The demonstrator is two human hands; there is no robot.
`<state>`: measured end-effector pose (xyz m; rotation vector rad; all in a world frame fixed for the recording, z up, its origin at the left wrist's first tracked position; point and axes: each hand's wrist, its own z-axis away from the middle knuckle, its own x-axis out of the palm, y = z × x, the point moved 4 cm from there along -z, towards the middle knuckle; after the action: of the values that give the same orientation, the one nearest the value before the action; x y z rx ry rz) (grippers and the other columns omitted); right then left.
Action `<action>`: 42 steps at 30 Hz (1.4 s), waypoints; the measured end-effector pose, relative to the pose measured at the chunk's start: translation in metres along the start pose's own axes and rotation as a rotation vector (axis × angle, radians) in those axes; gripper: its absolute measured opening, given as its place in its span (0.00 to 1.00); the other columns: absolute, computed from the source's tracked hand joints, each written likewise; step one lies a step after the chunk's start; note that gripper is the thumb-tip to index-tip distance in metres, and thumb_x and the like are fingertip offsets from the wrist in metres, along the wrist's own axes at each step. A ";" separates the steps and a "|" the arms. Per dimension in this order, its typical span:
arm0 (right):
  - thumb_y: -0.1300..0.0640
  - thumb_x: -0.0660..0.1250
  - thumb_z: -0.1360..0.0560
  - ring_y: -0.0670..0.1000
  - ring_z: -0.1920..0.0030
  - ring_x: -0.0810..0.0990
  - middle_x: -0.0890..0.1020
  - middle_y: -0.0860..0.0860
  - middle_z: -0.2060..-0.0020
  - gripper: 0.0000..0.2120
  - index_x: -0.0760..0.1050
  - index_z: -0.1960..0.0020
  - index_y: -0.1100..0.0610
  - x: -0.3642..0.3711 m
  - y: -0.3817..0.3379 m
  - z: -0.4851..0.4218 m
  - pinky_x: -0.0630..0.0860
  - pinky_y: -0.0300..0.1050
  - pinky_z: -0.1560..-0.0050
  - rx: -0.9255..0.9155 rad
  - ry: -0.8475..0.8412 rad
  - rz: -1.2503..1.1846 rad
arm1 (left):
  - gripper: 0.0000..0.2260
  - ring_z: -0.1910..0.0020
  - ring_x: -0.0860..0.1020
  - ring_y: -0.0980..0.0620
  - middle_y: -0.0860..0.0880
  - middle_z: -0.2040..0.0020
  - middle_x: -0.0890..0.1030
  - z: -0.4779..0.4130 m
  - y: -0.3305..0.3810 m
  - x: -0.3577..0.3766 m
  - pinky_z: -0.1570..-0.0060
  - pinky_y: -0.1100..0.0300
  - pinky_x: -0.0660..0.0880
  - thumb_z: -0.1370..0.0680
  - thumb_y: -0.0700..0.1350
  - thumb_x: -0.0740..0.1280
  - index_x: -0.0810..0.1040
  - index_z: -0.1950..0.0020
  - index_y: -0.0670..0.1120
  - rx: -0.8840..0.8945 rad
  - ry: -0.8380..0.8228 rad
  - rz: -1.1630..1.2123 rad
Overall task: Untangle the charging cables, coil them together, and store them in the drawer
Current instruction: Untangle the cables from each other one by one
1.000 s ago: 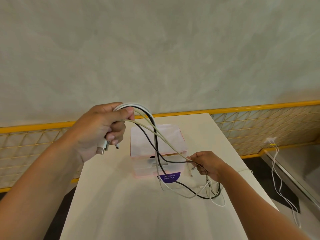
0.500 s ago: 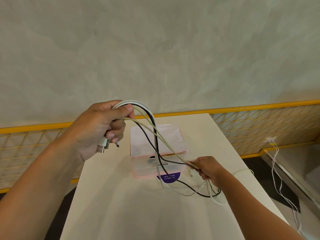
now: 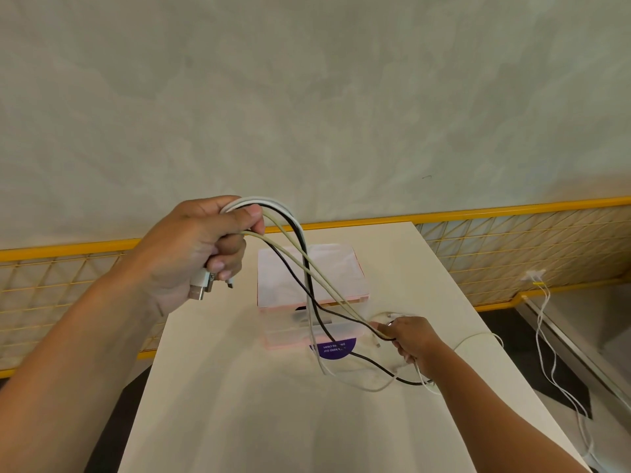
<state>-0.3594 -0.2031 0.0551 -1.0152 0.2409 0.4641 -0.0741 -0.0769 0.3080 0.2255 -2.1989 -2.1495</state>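
My left hand (image 3: 191, 247) is up in the air, closed in a fist round one end of the charging cables (image 3: 263, 200). They arch over the top of my thumb, and the plugs (image 3: 201, 288) poke out of the bottom of my fist. It's a mix: a couple of thick white ones, some thinner beige ones and a black cable (image 3: 309, 278).

From there the whole lot slopes down and to the right, crossing in front of the little see-through drawer box (image 3: 341, 264) with the pinkish edges. That box sits in the middle of the white table (image 3: 239, 404). Its lower part sticks out a bit further toward me than the top, and there's a purple sticker (image 3: 336, 348) on the front.

My right hand (image 3: 409, 339) is low, just off the front right corner of the box, fingers curled round the strands where they come together. Below it the slack hangs in loose loops, black and white, that lie on the table. A thin white loop also curls over the top of that hand.

Behind the table runs a yellow mesh railing (image 3: 512, 247). Off to the right, two more white leads (image 3: 546, 336) hang from a wall socket to the floor.
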 end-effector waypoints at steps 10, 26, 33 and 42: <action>0.43 0.76 0.28 0.51 0.70 0.69 0.74 0.54 0.70 0.20 0.76 0.61 0.60 0.003 0.005 -0.011 0.67 0.44 0.68 0.032 0.056 0.106 | 0.10 0.80 0.58 0.54 0.52 0.77 0.58 -0.001 -0.005 0.005 0.77 0.64 0.62 0.21 0.43 0.65 0.77 0.59 0.39 0.008 0.014 0.018; 0.57 0.73 0.25 0.50 0.63 0.81 0.86 0.55 0.58 0.05 0.83 0.56 0.59 0.008 -0.118 0.091 0.74 0.45 0.58 -0.552 -0.195 -0.130 | 0.10 0.81 0.58 0.54 0.51 0.77 0.57 -0.007 -0.026 0.012 0.77 0.63 0.61 0.19 0.41 0.63 0.77 0.58 0.40 -0.091 0.028 0.084; 0.60 0.73 0.24 0.49 0.52 0.85 0.87 0.49 0.55 0.05 0.85 0.49 0.55 0.018 -0.178 0.155 0.81 0.41 0.47 -0.822 -0.337 -0.124 | 0.11 0.80 0.58 0.54 0.51 0.77 0.58 -0.007 -0.028 0.022 0.77 0.63 0.62 0.18 0.42 0.63 0.78 0.58 0.40 -0.107 0.029 0.068; 0.59 0.75 0.26 0.56 0.61 0.81 0.86 0.58 0.60 0.03 0.85 0.57 0.58 0.018 -0.190 0.165 0.80 0.46 0.58 -0.875 -0.236 -0.155 | 0.12 0.80 0.59 0.54 0.52 0.78 0.59 -0.002 -0.035 0.024 0.77 0.63 0.61 0.19 0.44 0.65 0.78 0.59 0.40 -0.170 0.006 0.034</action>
<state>-0.2558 -0.1407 0.2765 -1.7973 -0.2861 0.5537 -0.0953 -0.0830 0.2714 0.1838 -1.9876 -2.2972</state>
